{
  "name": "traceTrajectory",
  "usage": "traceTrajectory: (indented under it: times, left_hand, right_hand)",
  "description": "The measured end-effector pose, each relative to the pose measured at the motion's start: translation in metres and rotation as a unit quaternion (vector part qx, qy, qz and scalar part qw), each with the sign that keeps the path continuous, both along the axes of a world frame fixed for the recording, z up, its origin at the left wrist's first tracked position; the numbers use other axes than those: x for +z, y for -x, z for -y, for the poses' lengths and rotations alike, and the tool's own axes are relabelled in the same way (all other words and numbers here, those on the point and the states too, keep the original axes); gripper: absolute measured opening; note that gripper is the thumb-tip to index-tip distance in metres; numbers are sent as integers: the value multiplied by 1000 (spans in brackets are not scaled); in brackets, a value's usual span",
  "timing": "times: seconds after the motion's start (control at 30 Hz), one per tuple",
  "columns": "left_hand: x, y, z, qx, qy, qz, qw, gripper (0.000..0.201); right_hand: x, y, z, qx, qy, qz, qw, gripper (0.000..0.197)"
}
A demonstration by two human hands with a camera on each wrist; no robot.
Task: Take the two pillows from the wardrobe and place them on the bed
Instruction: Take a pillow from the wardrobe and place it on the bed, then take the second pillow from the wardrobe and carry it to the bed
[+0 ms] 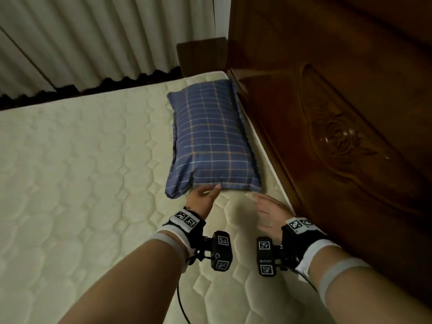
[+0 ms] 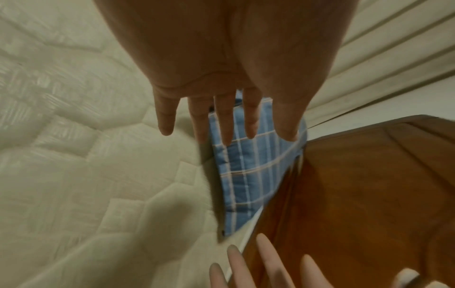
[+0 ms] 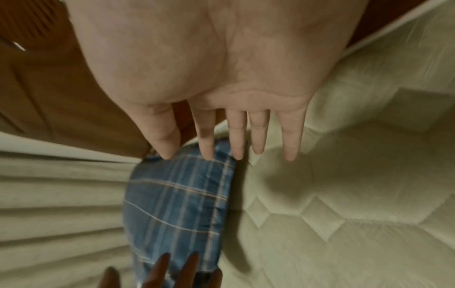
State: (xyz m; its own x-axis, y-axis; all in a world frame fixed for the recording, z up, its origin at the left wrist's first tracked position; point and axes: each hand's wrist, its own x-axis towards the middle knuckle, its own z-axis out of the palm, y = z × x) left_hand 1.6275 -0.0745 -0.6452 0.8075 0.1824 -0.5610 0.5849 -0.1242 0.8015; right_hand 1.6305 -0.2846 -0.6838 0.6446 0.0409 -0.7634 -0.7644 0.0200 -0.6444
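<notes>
Pillow (image 1: 211, 139) in blue plaid lies flat on the bed (image 1: 81, 171), on the bare quilted mattress, its right long edge close along the carved wooden headboard (image 1: 339, 127). Its long axis runs away from the person, parallel to the headboard, with one short end facing the hands and the other pointing toward the pleated curtain (image 1: 81, 43). The head view alone shows this whole layout, along with a dark wooden nightstand (image 1: 202, 57) past the far corner of the mattress and the camera units strapped at both wrists. It also shows the left hand (image 1: 203, 199) with its fingertips at the pillow's near hem, apparently just touching it, while the right hand (image 1: 266, 209) hovers beside it over the mattress, apart from the pillow. The left wrist view shows what the head view cannot: the palm side of the left hand, fingers straight and spread, gripping nothing, with the pillow's corner beyond them and the right hand's fingertips at the bottom edge. The right wrist view likewise shows the right palm flat, fingers extended and released, and the pillow's rounded side rising from the mattress.
</notes>
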Motion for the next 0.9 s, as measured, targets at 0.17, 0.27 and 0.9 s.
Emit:
traceTrajectory:
  times: [0.17, 0.27, 0.9]
  left_hand:
    - [111, 36, -1, 7, 62, 41, 997, 31]
    - [200, 86, -18, 19, 79, 92, 992, 36]
    - [500, 477, -88, -126, 99, 352, 922, 17]
  right_hand:
    - [113, 34, -1, -8, -15, 42, 999, 33]
    - [198, 61, -17, 0, -46, 90, 995, 48]
    - [556, 516, -114, -89, -19, 386, 918, 40]
